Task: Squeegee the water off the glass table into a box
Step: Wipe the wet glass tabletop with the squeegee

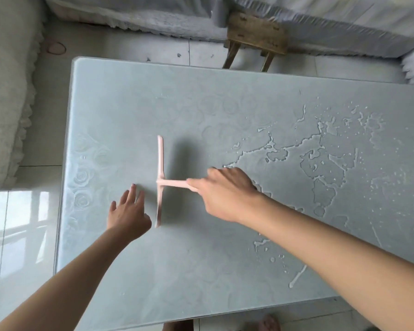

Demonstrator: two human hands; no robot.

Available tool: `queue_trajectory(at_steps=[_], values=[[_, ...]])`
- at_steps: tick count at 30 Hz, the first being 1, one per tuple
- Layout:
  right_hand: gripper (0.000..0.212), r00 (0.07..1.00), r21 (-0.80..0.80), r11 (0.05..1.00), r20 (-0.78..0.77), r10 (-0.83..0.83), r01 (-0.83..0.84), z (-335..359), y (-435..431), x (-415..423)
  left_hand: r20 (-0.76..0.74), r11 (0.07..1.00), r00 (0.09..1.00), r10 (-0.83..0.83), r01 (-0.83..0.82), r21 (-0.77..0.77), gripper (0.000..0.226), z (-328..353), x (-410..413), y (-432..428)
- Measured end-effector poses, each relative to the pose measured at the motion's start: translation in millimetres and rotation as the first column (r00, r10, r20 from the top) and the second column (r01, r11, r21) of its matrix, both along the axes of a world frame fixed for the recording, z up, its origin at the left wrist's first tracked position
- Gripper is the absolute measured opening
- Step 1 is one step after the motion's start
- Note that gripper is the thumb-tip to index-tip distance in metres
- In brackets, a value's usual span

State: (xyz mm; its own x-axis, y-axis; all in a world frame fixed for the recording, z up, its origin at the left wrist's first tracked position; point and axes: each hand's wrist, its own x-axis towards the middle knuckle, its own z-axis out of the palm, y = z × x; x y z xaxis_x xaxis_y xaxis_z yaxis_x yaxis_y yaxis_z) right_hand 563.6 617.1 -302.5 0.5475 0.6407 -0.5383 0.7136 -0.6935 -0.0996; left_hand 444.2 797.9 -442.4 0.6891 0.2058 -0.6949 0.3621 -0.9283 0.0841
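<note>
A person's right hand (225, 192) grips the handle of a pale pink squeegee (160, 177), whose long, thin blade stands edge-down on the glass surface (201, 271) between the two hands, likely ready to drive water along. The left hand (129, 213) is released, fingers straight, just beside the blade, perhaps for balance. Water (320, 163) lies in ragged pools and droplets to the right of the right hand. No box is in view.
</note>
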Motion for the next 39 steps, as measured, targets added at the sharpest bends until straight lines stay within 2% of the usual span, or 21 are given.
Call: queue_trajectory(at_steps=[2,5,9,14,19,22,26,29,34,39], values=[[0.038,1.0,-0.024,1.0,-0.016,-0.011,0.011,-11.8,7.1,11.7,-0.023,0.999,0.998,-0.051,0.051,0.009,0.068,-3.5,-4.7,4.3],[0.043,0.99,-0.038,0.992,-0.071,-0.121,0.119,-18.2,-18.5,30.1,-0.032,0.998,0.997,-0.07,0.07,-0.001,0.068,-6.3,-9.3,10.2],[0.042,0.959,-0.124,0.953,-0.039,-0.282,0.275,-9.7,-86.0,49.5,-0.062,0.996,0.994,-0.094,0.094,0.007,0.068,-6.6,-4.3,9.1],[0.041,0.927,-0.259,0.893,0.026,-0.374,0.368,-0.3,-127.3,57.7,-0.204,0.99,0.971,-0.121,0.132,0.041,0.069,0.3,7.7,1.1],[0.036,0.92,-0.241,0.888,0.067,-0.387,0.391,8.8,-117.8,54.0,-0.332,0.987,0.935,-0.127,0.153,0.05,0.071,12.6,31.4,-1.2],[0.036,0.914,-0.193,0.894,0.084,-0.396,0.405,19.3,-117.7,41.2,-0.372,0.995,0.926,-0.068,0.089,0.038,0.068,18.2,32.9,-3.5],[0.037,0.884,-0.099,0.88,-0.007,-0.467,0.464,41.8,-143.1,32.1,-0.282,0.996,0.959,-0.036,0.057,0.065,0.066,26.9,28.4,-18.7],[0.045,0.876,-0.08,0.878,-0.073,-0.476,0.471,47.6,-164.5,26.5,-0.185,0.997,0.982,-0.043,0.055,0.059,0.065,34.4,28.7,-39.4],[0.05,0.894,-0.052,0.898,-0.086,-0.44,0.437,37.1,-203.9,15.8,-0.108,0.999,0.994,-0.019,0.024,0.042,0.065,49.1,34.8,-87.6],[0.043,0.932,-0.05,0.935,-0.079,-0.353,0.35,32.1,-243.7,12.7,-0.08,0.998,0.995,0.052,-0.048,0.052,0.063,64.0,33.6,-145.2]])
